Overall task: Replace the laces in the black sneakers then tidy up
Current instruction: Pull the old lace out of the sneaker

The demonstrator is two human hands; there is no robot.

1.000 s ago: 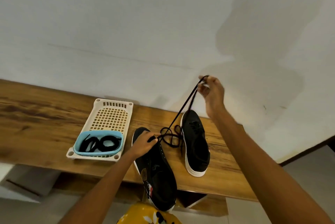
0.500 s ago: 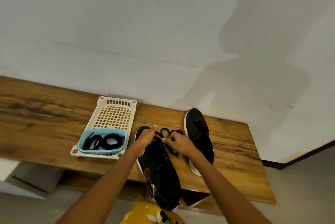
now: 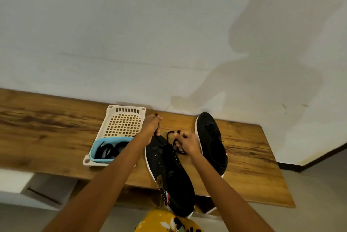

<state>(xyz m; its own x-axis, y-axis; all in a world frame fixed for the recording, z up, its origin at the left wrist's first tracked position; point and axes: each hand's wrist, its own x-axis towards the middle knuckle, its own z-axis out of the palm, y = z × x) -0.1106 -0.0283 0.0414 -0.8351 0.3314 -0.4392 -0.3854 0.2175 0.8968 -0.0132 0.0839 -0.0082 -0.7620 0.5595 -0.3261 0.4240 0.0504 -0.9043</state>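
Sneakers sit on the wooden bench (image 3: 47, 128) in front of you: the near sneaker (image 3: 167, 173) lies with its heel hanging over the bench's front edge, and the far sneaker (image 3: 212, 143) lies just right of it, toe toward the wall (image 3: 131, 25). Your left hand (image 3: 151, 126) hovers over the near sneaker's toe, fingers curled and pinching one end of the black lace (image 3: 171, 135). Your right hand (image 3: 187, 143) is between the two sneakers, fingers curled round the loose loops of the same lace, which run to the near sneaker's eyelets. Left of that sneaker stands a cream tray (image 3: 122, 119) with a perforated floor; a blue bowl (image 3: 97, 153) sits in its front end and holds coiled black laces (image 3: 110, 150). Your left forearm crosses the bowl's right side and hides part of it. Yellow patterned cloth (image 3: 169, 222) shows below the near sneaker's heel.
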